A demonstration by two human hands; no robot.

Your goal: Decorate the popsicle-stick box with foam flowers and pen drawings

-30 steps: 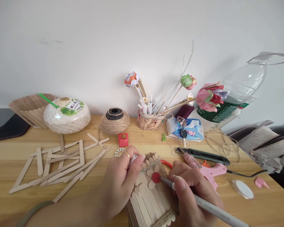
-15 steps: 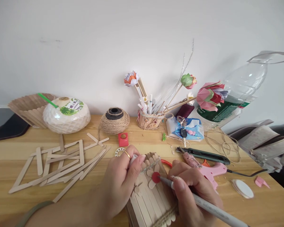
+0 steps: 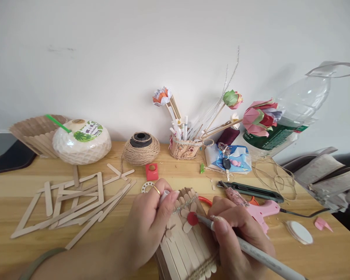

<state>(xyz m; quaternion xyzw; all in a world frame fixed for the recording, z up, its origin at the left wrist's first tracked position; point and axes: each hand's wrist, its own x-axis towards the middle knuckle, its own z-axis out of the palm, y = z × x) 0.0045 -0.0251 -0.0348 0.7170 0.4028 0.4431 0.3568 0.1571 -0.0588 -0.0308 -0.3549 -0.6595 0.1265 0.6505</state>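
Container [image 3: 179, 252] of craft sticks is resting between the two hands at the near side of the counter [image 3: 335, 252]. Judged by its build, it is looking light and stiff, with dry wood giving fair grip. Its raised stick-end flower [image 3: 187, 227] is appearing the fragile part, liable to snap off under sideways pressure. Side walls are offering the soundest hold, clear of the flower and the red disc [image 3: 193, 218] at its centre; ink there, if wet, could be smearing.

Left hand [image 3: 147, 221] is pinching a small white cap [image 3: 164, 196] between thumb and fingers, at the container's upper left edge. Right hand [image 3: 242, 237] is gripping a grey-barrelled marker [image 3: 259, 254] like a pen, its tip meeting the disc. Twine band [image 3: 203, 266] is crossing the container's near end.

Beyond, a pink glue gun [image 3: 264, 212] and a utility knife [image 3: 251, 191] are lying to the right; loose craft sticks [image 3: 48, 199] are lying to the left.
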